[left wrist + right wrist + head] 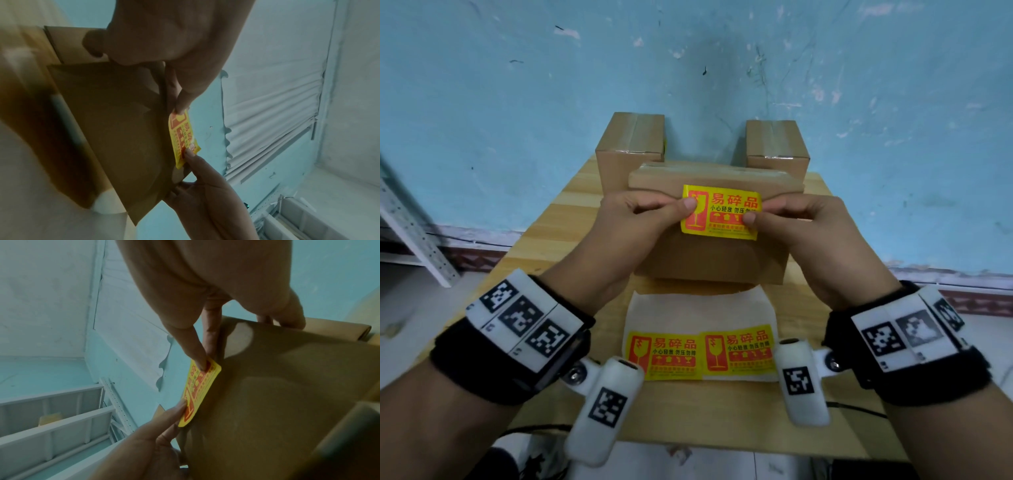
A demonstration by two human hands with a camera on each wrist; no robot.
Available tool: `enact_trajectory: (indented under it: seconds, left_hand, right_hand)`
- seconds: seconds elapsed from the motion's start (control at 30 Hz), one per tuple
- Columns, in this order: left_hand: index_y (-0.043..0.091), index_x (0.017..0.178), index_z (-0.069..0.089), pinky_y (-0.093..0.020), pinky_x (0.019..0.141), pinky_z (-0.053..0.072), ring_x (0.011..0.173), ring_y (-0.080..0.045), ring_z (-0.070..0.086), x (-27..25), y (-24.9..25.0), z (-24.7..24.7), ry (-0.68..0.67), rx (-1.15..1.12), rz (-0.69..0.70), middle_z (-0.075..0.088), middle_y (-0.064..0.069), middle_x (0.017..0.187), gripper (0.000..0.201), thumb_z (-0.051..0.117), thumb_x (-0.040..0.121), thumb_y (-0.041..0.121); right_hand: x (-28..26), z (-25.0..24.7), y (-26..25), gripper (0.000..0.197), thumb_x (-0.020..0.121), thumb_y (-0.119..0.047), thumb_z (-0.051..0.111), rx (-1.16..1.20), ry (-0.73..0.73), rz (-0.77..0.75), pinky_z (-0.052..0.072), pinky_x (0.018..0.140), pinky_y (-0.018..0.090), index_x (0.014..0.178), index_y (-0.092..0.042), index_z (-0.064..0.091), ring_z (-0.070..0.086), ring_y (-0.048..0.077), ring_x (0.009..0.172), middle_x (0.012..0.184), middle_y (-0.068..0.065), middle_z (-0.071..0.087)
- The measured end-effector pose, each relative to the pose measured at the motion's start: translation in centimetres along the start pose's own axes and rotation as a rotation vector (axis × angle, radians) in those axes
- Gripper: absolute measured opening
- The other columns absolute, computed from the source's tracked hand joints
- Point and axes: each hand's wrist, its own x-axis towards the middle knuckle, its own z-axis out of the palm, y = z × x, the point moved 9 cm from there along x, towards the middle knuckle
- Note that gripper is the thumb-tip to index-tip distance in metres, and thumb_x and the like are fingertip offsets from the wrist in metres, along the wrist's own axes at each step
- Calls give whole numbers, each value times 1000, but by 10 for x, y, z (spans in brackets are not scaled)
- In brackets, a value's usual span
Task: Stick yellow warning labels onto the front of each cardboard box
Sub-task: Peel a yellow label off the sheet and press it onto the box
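On the far left of the head view a grey metal shelf frame (412, 233) leans in by the blue wall (722, 68). Next, at the back left of the wooden table (558, 240), a cardboard box (631, 144) stands upright. The left hand (635, 222) is curled, its thumb tip pressed on the left end of a yellow warning label (722, 205), over the red glass symbol, the other fingers tucked behind the sticker; the left wrist view shows the thumb and a finger pinching that end at the label's edge (180, 138). The label lies across the upper front of the middle box (709, 253), its top edge reaching up to the box's top rim; whether it is stuck down flat or just held against the cardboard cannot be told. In the right wrist view the sticker (202, 391) stands edge-on along the box face with a fingertip at each end. The right hand (804, 222) pinches the label's right end, thumb on the print. Behind it on the right stands another box (777, 144). Near the table's front edge, between the wrists, a backing sheet (698, 308) carries two more labels (702, 351) side by side.
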Motion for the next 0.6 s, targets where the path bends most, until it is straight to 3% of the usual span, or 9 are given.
enact_trajectory:
  seconds: [0.17,0.33,0.4,0.47,0.6]
  left_hand:
    - [2,95,78,-18,76,54,97,-19,71,-2,-7,-2,28,-16,-36,77,-14,97,21,74,84,19]
    - [7,89,80,-22,75,54,92,-15,71,-2,-10,-5,79,75,-22,78,-9,91,17,77,82,23]
    - [7,88,80,-24,76,55,89,-13,71,-2,-9,-5,85,95,-26,78,-9,89,16,77,82,22]
    - [7,87,80,-31,80,56,92,-20,71,-2,-10,-5,91,111,-34,78,-9,87,15,78,81,22]
    - [7,85,80,-30,76,54,96,-25,70,-2,-12,-6,101,131,-66,77,-12,88,13,79,81,20]
  right_hand:
    - [-2,-1,1,9,80,-13,79,-45,37,16,51,61,16,81,-5,78,66,10,71,77,8,74]
    - [-2,0,12,14,79,-20,81,-104,78,62,57,74,37,79,-6,80,68,20,77,86,21,76]
    - [-1,0,14,15,79,-23,81,-103,90,68,55,69,33,77,-8,80,68,18,75,84,19,76]
    - [-1,0,16,18,80,-26,81,-100,104,72,51,67,31,76,-8,80,67,16,74,82,18,76]
    - [-1,0,16,18,81,-26,80,-112,112,71,50,67,30,75,-9,80,65,15,72,79,14,76]
